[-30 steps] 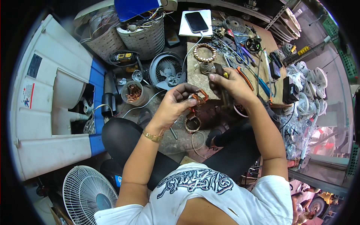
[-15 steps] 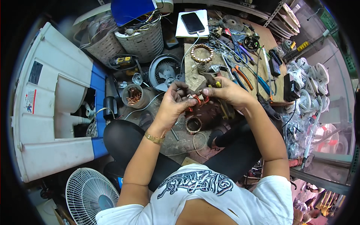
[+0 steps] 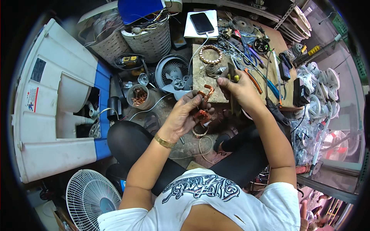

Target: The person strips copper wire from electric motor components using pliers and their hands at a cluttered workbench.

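Observation:
My left hand is closed around a bundle of copper wire with reddish parts, and a bent copper strand sticks up from its fingers. To its right, my right hand grips a dark tool with yellow parts, whose exact kind I cannot make out. The two hands are apart. Below the bundle, a ring-shaped core shows partly. Another ring with copper windings lies on the wooden board beyond my hands.
A tub of copper scraps stands left of my left hand, near a fan housing. Pliers, scissors and other tools crowd the board. A phone lies at the back; bagged white parts are at right.
My hands have separated: the right has moved up and right with the tool, raising it. The copper strand now stands out from the bundle in my left hand. The view has shifted slightly.

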A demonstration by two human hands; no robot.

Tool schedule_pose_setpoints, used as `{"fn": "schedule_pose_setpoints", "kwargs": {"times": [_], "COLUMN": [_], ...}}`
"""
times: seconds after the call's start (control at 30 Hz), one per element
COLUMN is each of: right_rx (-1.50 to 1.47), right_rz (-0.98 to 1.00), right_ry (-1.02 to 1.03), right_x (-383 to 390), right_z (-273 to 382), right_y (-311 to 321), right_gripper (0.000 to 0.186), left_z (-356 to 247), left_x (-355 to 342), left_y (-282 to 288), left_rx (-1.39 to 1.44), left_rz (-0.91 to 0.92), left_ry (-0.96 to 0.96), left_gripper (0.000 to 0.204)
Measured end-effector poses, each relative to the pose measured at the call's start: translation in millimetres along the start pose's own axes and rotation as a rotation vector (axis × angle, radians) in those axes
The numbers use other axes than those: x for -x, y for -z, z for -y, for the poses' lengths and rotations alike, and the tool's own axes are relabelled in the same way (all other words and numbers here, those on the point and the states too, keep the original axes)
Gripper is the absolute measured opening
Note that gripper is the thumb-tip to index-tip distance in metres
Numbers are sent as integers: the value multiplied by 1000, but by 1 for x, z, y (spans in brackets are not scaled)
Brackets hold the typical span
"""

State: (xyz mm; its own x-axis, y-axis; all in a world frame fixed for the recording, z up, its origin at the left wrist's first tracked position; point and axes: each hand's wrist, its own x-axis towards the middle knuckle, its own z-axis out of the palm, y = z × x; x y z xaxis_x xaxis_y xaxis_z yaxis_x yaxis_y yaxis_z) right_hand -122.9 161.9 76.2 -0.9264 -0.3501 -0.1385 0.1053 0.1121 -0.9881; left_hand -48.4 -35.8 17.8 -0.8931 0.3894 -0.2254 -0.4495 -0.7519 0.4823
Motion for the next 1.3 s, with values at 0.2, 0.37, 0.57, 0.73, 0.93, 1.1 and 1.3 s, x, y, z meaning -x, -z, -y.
{"fn": "schedule_pose_setpoints", "kwargs": {"times": [0.2, 0.37, 0.57, 0.73, 0.93, 1.1, 1.3], "right_rx": [417, 449, 686, 738, 784, 801, 594], "right_rz": [-105, 62, 130, 115, 56, -22, -49], "right_ry": [232, 310, 420, 541, 543, 566, 550], "right_x": [-10, 17, 22, 23, 23, 25, 21], "right_z": [-6, -3, -3, -6, -1, 1, 1], "right_y": [16, -15, -33, -41, -43, -48, -53], "right_gripper": [37, 43, 43, 41, 35, 30, 27], "left_z": [14, 16, 10, 13, 16, 23, 27], "left_x": [0, -5, -4, -5, -8, -15, -23], "left_y": [3, 15, -11, -14, -17, -16, -22], "left_rx": [204, 199, 140, 156, 157, 65, -72], "left_rz": [-42, -191, -210, -178, -137, -121, -212], "left_ry": [-58, -212, -315, -366, -427, -583, -802], "left_gripper": [28, 20, 17, 17, 19, 17, 11]}}
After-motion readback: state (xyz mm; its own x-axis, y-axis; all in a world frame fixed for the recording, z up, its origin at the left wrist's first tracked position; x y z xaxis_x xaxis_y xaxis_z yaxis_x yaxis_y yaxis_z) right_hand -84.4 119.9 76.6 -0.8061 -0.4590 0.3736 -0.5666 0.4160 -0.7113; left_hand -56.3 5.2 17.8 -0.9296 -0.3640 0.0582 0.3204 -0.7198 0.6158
